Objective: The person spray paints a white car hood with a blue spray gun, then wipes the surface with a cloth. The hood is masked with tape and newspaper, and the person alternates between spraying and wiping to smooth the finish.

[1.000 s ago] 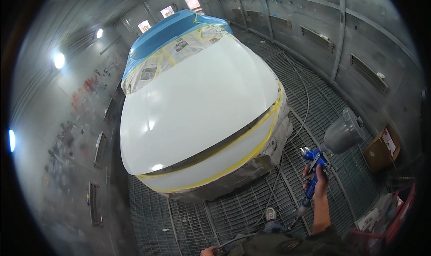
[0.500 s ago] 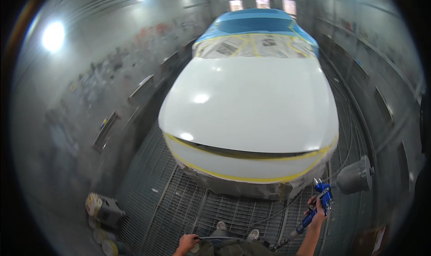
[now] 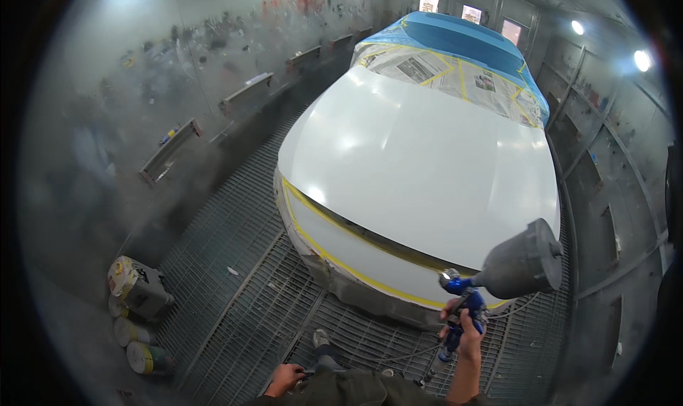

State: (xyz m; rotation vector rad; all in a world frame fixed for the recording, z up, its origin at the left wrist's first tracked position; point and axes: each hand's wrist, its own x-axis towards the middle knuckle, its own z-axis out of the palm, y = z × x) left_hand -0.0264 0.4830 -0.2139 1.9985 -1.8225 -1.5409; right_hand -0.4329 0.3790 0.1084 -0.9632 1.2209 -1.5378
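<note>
My right hand point(image 3: 466, 331) is closed round the grip of a blue spray gun point(image 3: 472, 308). The gun's grey paint cup point(image 3: 521, 264) leans out to the right, overlapping the front right corner of the car. Ahead lies a white car hood point(image 3: 427, 157), with a white front bumper point(image 3: 356, 253) edged in yellow masking tape below it. The gun's nozzle points left and stands over the bumper's right part; I cannot tell its distance from the surface. Low at my waist, my left hand point(image 3: 286, 377) is closed on a dark hose point(image 3: 310, 372), mostly hidden against my clothes.
Newspaper point(image 3: 455, 78) and blue sheeting point(image 3: 462, 39) cover the windshield and roof. Grating point(image 3: 235, 313) forms the floor. At the left stand a grey container point(image 3: 146, 292) and several paint cans point(image 3: 149, 358). Paint-spotted walls point(image 3: 235, 57) with metal brackets point(image 3: 171, 150) flank the car.
My view has swung, so the car now sits farther right and at a slant. The spray gun has moved left and up, over the bumper. Both hands keep their hold.
</note>
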